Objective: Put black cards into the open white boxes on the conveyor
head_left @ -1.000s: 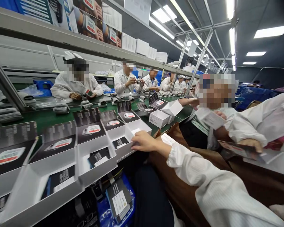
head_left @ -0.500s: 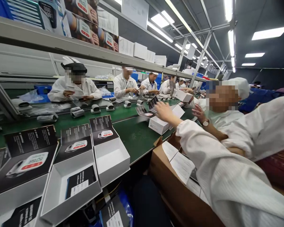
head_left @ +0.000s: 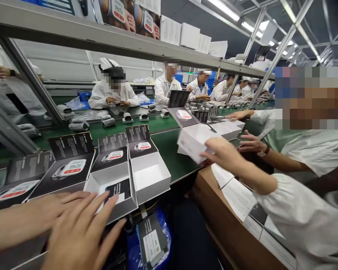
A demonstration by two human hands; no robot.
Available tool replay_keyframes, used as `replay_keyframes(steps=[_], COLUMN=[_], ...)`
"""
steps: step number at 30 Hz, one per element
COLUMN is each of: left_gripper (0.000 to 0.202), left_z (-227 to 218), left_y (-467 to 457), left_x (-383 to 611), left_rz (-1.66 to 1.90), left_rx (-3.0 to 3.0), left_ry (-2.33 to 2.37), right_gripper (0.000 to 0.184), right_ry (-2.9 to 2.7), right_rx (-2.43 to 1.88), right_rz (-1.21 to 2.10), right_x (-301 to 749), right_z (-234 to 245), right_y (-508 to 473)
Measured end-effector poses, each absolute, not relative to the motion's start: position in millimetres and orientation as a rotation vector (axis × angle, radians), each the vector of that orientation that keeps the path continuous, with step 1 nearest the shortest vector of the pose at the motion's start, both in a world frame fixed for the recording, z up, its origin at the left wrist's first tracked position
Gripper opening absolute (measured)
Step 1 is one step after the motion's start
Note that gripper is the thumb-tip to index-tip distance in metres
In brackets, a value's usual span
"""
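Note:
My right hand (head_left: 227, 155) grips the near right wall of an open white cardboard box (head_left: 195, 144), which is tilted and blurred. Its dark lid, printed with a wrist blood pressure monitor, stands up. My left hand (head_left: 81, 232) is open at the lower left, fingers spread, over the near wall of another open box (head_left: 111, 174) that has a black booklet (head_left: 121, 189) in it. To its right is an open box (head_left: 150, 172) with a bare white inside. Beside my left hand, another person's bare forearm (head_left: 25, 221) comes in from the left edge.
A brown carton (head_left: 216, 210) of white boxes stands below the green belt (head_left: 169, 138). A blue bag with a booklet (head_left: 150, 240) lies low in the middle. Rolled grey cuffs (head_left: 108, 120) line the belt. A co-worker's hand (head_left: 252, 142) is near on the right; a shelf (head_left: 115, 39) runs overhead.
The view has turned left. My left hand and another person's forearm have come into view at lower left. My right hand has moved from above the white box to its side, and the box has tilted.

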State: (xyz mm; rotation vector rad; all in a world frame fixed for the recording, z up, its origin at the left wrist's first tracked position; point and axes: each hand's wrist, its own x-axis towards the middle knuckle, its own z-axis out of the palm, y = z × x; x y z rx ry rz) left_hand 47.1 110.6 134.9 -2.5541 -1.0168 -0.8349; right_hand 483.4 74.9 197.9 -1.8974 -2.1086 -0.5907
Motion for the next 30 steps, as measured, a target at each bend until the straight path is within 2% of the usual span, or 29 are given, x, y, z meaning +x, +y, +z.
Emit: replay_keyframes(steps=[4,7,15,17,21,23,26,30], left_gripper=[0.045,0.034,0.041,0.040,0.047,0.047,0.048,0.057], left_z=[139.3,144.9,145.1,143.6,141.5,141.0,144.4,164.0], left_y=[116.0,117.3,111.6,106.5,93.3,91.0,97.9,122.0], left_x=[109.2,112.0,25.2,17.0,28.1,46.1,77.9,105.7], left_rz=[-0.522,-0.320,-0.364,-0.412,-0.578,-0.664,-0.680,-0.632], left_rx=[-2.435,-2.356,-2.105,-2.063,-2.092,-2.190,-2.339,-2.382], left_ry=[-1.095,-1.271,-1.369,-1.353,-1.305,-1.187,-1.065,-1.189], right_gripper=[0.016,0.008,0.018,0.025,0.035,0.036,0.035,0.039], right_ry=[-2.364,-2.488,-2.591,-2.442,-1.963,-1.931,-2.103,-2.319], right_rx=[-1.737,-1.496,-0.889,-0.989,-1.805,-1.955,-1.856,-1.476], right_rz=[-0.463,-0.326,-0.058,-0.086,-0.226,-0.211,-0.123,0.032], right_x=[391.1,345.0,278.8,288.8,345.9,372.2,387.0,388.0], right_z=[164.3,145.0,158.2,167.2,172.8,168.5,159.8,159.0], right_y=[101.8,110.9,135.8,151.0,175.0,175.7,158.2,119.3])
